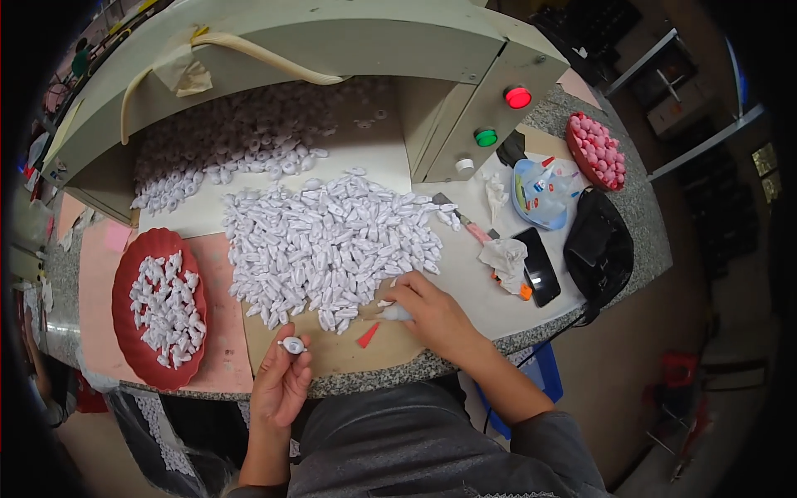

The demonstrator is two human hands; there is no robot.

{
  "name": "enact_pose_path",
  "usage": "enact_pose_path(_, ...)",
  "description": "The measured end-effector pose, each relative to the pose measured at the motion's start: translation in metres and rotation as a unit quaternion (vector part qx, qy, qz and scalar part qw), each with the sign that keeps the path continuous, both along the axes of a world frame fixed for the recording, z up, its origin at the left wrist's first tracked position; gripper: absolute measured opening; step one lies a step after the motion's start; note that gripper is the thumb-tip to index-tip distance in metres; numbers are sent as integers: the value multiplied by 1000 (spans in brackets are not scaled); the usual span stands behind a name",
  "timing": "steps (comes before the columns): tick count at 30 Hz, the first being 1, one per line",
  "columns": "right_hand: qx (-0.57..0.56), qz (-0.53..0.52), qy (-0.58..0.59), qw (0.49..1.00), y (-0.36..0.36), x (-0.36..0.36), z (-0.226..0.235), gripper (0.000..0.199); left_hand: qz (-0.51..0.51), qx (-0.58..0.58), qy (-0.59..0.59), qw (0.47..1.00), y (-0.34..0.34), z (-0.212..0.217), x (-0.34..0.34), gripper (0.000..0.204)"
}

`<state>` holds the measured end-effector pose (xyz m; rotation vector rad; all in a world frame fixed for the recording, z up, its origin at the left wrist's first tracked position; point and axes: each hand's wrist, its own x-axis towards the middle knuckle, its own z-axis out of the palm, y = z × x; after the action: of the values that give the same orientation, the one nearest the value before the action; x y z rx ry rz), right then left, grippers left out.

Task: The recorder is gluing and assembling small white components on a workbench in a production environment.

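Observation:
My left hand (281,383) is near the table's front edge, its fingertips pinching a small white plastic part (292,344) with a round greyish face turned up. My right hand (440,322) is closed around a small translucent squeeze bottle (395,313), whose thin nozzle points left toward the left hand, apart from the part. On the brown board between the hands lies a red pointed cap (368,334). Just beyond both hands spreads a big pile of white plastic parts (332,236). At the left, a red scalloped tray (126,332) holds more white pieces of another shape.
A beige machine (415,43) arches over more white parts at the back. To the right are a blue bowl (520,207) with bottles, a phone (538,266), crumpled tissue (505,259), a pink-handled scraper (473,230), a black bag (598,249) and a red basket of pink pieces (595,153).

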<state>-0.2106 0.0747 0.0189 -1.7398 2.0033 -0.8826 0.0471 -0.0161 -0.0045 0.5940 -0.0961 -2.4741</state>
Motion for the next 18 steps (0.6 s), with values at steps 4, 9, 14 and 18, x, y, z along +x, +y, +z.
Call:
enact_pose_path(4,-3,10,-63,998,11,2,2,34,-4,4,-3,1000,2,1,-4,34)
enact_pose_path(9,18,-18,-120,992,18,-5,12,20,-48,-14,-25,998,2,11,-16,35)
enact_pose_path(14,17,-37,-101,994,11,-3,11,20,-58,-29,-59,996,9,11,-19,35)
enact_pose_path(18,42,-6,-95,995,7,1,13,22,-91,-56,-42,993,13,6,-19,34)
